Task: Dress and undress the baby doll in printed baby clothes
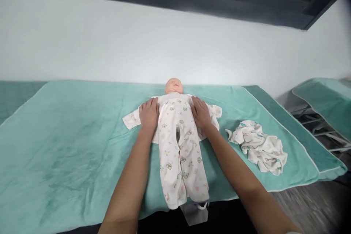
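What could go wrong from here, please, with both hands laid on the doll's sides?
1. The legs of the patterned suit reach the front edge of the teal towel; a pull toward the person might slide the doll off.
2. The left hand and right hand lie flat on loose fabric, so the cloth may bunch instead of the doll moving.
3. The crumpled garment lies near the right forearm and could be swept aside.
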Demonstrator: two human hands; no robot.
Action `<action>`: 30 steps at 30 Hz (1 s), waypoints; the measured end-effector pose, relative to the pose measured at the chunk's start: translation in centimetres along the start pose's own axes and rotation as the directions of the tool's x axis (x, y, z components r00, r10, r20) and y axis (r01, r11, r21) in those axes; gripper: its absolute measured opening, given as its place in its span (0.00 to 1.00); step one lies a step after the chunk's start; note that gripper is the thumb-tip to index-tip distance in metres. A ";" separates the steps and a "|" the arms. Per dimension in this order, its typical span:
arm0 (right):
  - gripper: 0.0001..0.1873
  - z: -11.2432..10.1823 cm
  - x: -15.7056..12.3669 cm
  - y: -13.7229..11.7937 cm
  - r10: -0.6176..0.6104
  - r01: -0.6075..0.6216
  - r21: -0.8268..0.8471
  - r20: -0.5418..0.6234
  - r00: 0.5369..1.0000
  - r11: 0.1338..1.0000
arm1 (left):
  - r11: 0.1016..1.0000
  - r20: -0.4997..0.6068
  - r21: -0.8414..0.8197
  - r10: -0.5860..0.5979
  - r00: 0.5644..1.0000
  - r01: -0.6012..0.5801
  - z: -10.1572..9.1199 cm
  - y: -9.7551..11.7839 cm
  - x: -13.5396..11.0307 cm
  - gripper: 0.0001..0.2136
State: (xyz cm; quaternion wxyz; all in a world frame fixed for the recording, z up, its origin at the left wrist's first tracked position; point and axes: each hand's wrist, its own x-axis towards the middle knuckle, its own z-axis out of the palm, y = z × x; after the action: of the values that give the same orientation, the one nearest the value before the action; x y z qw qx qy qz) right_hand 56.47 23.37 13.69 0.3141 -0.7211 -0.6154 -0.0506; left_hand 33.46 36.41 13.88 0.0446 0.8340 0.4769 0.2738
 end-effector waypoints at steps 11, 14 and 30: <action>0.22 -1.3 2.5 -2.9 0.015 -0.015 0.017 0.000 1.000 1.000 | 0.980 0.144 0.184 -0.099 0.985 0.071 -2.2 -3.1 -0.5 0.21; 0.17 -0.1 5.7 -8.6 -0.275 0.267 0.066 0.223 0.935 0.961 | 0.983 0.133 0.154 -0.121 0.984 0.100 -2.1 -3.2 -0.4 0.21; 0.12 6.3 12.9 -16.0 -0.290 0.570 -0.123 0.763 0.578 0.812 | 0.983 0.231 0.121 -0.163 0.959 0.138 -2.2 -4.1 0.2 0.18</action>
State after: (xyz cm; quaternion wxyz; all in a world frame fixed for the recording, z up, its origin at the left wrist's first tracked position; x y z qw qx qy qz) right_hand 42.88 38.35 20.83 -0.1080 -0.5511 -0.8261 0.0461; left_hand 29.24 38.39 14.47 0.0794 0.8234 0.5438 0.1415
